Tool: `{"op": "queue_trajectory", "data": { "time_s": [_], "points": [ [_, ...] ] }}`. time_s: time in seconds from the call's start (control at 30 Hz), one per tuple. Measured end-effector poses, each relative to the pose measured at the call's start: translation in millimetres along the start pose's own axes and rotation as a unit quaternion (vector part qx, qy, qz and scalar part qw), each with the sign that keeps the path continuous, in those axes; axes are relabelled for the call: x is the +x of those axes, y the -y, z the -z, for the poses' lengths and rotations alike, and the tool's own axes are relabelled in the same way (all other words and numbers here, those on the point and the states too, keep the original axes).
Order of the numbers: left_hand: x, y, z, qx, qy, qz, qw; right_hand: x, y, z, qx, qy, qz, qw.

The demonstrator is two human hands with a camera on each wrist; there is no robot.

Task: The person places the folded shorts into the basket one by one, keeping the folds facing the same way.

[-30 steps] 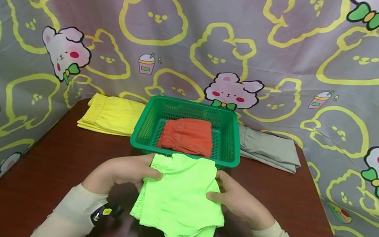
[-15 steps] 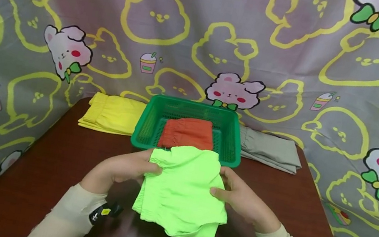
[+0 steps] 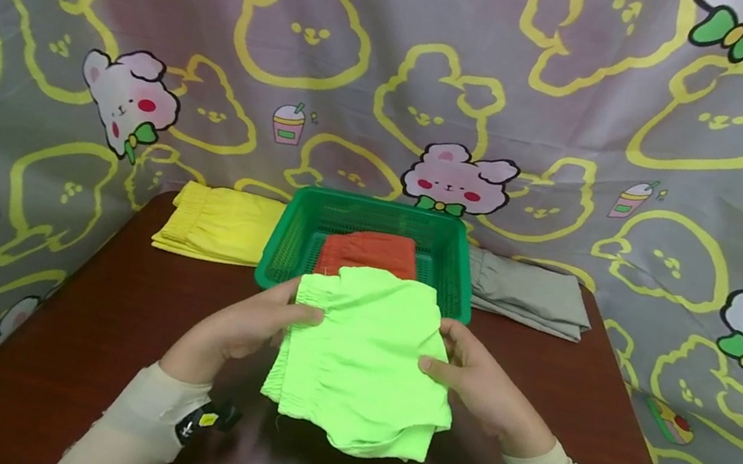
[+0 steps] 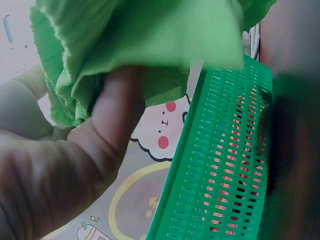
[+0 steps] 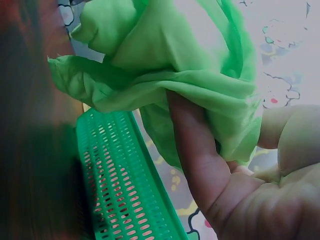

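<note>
A folded neon-green garment point(image 3: 366, 364) with an elastic waistband on its left is held above the table, its top edge overlapping the near rim of the green basket point(image 3: 270, 247). My left hand point(image 3: 242, 329) grips its left side, thumb on top and fingers underneath. On the right side my right hand point(image 3: 486, 385) pinches it the same way. Both wrist views show fingers under the green cloth point(image 4: 150, 45), point(image 5: 165, 50). A folded orange-red garment point(image 3: 368, 252) lies inside the basket, its lower part hidden by the green one.
A folded yellow garment point(image 3: 224, 223) lies left of the basket on the dark brown table point(image 3: 100, 333). To the basket's right is a folded grey garment point(image 3: 532, 294). Behind the table hangs a patterned cloth point(image 3: 405, 39).
Both hands have carried the green garment up and away from me, toward the basket. It now covers the basket's near rim and part of the orange-red garment.
</note>
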State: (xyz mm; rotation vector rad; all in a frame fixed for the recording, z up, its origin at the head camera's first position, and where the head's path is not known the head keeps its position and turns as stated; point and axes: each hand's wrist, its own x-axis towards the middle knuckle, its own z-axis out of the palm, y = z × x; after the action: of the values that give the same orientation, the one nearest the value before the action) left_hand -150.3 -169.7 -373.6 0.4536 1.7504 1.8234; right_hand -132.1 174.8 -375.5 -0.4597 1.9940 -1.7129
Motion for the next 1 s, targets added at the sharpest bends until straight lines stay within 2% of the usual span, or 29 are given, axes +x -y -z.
{"op": "queue_trajectory", "data": {
  "time_s": [0.2, 0.4, 0.83, 1.0],
  "points": [
    [0.9, 0.5, -1.2, -0.022, 0.011, -0.007, 0.9997, -1.5, 0.2, 2.5, -0.011, -0.014, 0.017, 0.9997],
    [2.7, -0.3, -3.3, -0.036, -0.002, -0.011, 0.9993, -2.2, 0.0, 3.3, -0.003, -0.018, 0.017, 0.9997],
    [4.0, -2.3, -4.1, -0.012, -0.030, 0.000, 0.9995, -0.2, 1.5, 4.5, 0.012, -0.037, -0.001, 0.9992],
    [5.1, -3.1, -5.6, 0.002, -0.055, 0.010, 0.9984, 3.1, 1.3, 5.9, 0.025, -0.034, 0.003, 0.9991]
  ]
}}
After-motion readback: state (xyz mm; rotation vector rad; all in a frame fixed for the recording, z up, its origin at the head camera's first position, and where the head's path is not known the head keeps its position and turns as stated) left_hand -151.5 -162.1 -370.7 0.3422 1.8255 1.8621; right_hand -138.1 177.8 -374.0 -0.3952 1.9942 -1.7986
